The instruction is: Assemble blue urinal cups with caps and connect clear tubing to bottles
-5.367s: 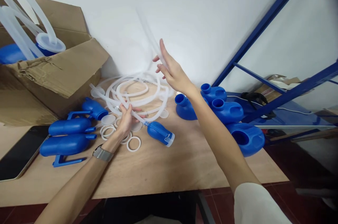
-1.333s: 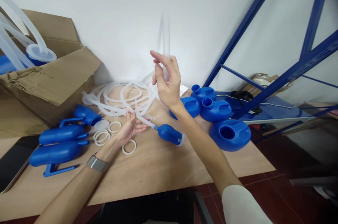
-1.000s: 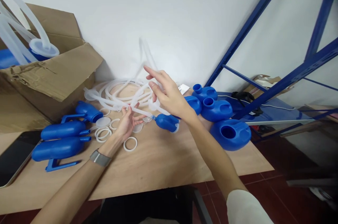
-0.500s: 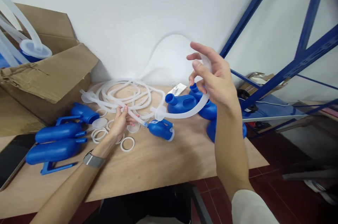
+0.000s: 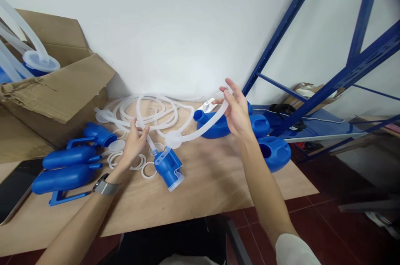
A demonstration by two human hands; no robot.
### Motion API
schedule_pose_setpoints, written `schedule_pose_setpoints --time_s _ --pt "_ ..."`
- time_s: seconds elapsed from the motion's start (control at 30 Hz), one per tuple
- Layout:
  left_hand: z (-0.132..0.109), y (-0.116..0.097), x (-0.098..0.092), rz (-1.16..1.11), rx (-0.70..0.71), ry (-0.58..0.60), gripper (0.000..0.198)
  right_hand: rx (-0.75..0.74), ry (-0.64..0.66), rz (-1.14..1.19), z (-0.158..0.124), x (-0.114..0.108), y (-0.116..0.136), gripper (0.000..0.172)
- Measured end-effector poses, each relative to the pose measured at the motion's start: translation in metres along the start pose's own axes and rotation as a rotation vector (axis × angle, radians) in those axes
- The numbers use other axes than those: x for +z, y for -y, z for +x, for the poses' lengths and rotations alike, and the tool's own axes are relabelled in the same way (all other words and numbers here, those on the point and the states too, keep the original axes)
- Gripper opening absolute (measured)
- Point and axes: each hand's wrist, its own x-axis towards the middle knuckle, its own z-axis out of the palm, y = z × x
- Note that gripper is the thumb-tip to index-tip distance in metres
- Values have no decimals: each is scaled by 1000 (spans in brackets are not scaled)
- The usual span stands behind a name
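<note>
My left hand (image 5: pixel 133 142) pinches a thin translucent tube (image 5: pixel 144 129) that ends in a small blue funnel piece (image 5: pixel 168 168), which hangs tilted just above the wooden table (image 5: pixel 212 186). My right hand (image 5: pixel 236 111) is raised over the table, its fingers closed loosely round a thicker translucent hose (image 5: pixel 204 125) that ends in a round white cap (image 5: pixel 173 140). A tangle of coiled hoses (image 5: pixel 146 108) lies behind both hands. Several white rings (image 5: pixel 137 163) sit under my left hand.
Blue bottles with handles (image 5: pixel 65 167) lie at the left. Blue open-necked jugs (image 5: pixel 268 148) stand right of my right hand. A torn cardboard box (image 5: pixel 46 86) with hoses rises at the far left. A dark tablet (image 5: pixel 12 192) lies at the table's left edge. Blue shelf struts (image 5: pixel 340 77) stand right.
My right hand came down from its raised position and drew the thick hose lower. My left hand lifted the thin tube, so the blue funnel piece swung toward me and tilted.
</note>
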Motion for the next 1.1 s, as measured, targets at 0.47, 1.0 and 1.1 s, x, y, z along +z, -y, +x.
schedule_pose_setpoints --time_s 0.47,1.0,1.1 --pt "-10 -87 -9 600 864 810 86 -80 107 -244 70 25 -20 78" --pt "6 -97 55 651 884 1149 44 123 282 -390 78 17 -54 74" --pt "8 -90 60 650 869 1144 47 169 345 -465 68 -3 -63 71"
